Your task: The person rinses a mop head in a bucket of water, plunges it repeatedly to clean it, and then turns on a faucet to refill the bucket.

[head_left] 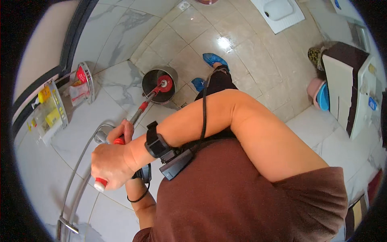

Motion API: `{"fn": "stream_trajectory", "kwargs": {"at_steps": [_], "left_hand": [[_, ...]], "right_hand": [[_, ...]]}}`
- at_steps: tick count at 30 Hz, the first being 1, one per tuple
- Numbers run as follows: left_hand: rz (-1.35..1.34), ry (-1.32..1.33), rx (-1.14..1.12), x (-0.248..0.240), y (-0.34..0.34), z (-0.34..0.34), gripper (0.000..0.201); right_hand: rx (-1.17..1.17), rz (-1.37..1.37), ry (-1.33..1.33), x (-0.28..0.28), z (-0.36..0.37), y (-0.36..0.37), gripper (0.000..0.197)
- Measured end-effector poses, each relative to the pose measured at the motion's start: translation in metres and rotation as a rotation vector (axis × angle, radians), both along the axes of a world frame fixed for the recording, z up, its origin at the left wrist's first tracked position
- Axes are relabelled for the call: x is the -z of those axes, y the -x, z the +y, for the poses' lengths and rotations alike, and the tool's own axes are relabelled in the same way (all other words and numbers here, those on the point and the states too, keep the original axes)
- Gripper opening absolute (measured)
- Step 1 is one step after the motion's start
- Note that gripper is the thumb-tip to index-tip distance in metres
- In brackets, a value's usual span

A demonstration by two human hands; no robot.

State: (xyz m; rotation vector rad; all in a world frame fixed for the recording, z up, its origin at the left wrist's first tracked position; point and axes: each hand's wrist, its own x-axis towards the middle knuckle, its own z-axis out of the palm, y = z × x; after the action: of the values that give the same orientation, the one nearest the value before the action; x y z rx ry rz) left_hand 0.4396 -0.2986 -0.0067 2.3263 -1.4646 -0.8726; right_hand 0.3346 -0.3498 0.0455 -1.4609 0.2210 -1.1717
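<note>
I hold a mop (139, 114) with a grey pole, red fittings and a round red head; the head sits in a dark grey bucket (176, 76) on the floor. At the top end of the pole, my right hand (108, 164) is closed round the red grip, whose white tip pokes out below the fist. Lower on the pole, my left hand (123, 131) is wrapped round it, partly hidden behind my right hand and wrist. Whatever is under the mop head is out of sight.
A shower hose (74, 177) runs along the wall close to my hands. Wire shelves (60, 103) hold bottles and packets. Beyond the bucket are tiled floor (258, 68) and a squat toilet (278, 14). Pink and blue basins (322, 97) stand beside a white cabinet (340, 92).
</note>
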Motion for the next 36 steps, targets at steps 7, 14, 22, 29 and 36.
{"fn": "stream_trajectory", "kwargs": {"at_steps": [7,14,22,29,36], "left_hand": [[0.128,-0.078,0.175,0.064,-0.035,0.016,0.020],[0.242,-0.063,0.317,0.103,-0.049,0.038,0.023],[0.295,0.186,0.208,0.084,-0.060,0.026,0.022],[0.339,0.490,0.021,0.051,-0.090,0.021,0.021],[0.362,0.644,-0.095,0.046,-0.122,0.046,0.020]], "right_hand": [[-0.090,0.045,0.022,0.078,0.019,-0.046,0.018],[-0.126,0.212,0.126,0.122,0.047,-0.056,0.017],[-0.181,0.300,0.107,0.117,0.049,-0.069,0.015],[-0.132,0.148,0.173,0.038,0.005,-0.112,0.024],[-0.163,0.064,0.234,-0.067,0.018,-0.090,0.027]]}}
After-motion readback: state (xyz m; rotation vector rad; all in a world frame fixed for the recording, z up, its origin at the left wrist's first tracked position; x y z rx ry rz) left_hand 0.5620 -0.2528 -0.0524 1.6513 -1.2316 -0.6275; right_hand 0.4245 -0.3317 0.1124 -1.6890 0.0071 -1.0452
